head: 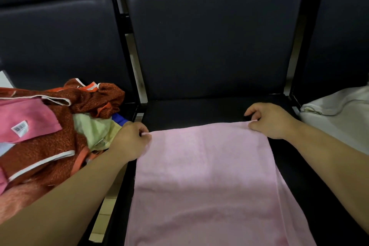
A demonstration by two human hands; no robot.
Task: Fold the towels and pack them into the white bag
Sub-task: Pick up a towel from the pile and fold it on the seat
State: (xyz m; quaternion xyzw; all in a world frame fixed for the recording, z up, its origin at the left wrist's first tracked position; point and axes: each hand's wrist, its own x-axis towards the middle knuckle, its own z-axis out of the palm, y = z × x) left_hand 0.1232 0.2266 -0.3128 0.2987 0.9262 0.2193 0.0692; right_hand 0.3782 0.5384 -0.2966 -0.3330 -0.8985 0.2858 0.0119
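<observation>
A pale pink towel (205, 176) lies spread flat on the black seat (199, 112) of the middle chair, its near end running out of the bottom of the view. My left hand (129, 142) pinches the towel's far left corner. My right hand (269, 120) pinches its far right corner. The white bag (339, 118) lies on the seat to the right, only partly in view.
A heap of unfolded cloths fills the left seat: a rust-red patterned one (60, 146), a darker pink towel with a barcode tag (26, 120), a pale yellow-green one (93, 128). Dark padded chair backs (209, 42) stand behind. Light floor shows in the gap between the seats.
</observation>
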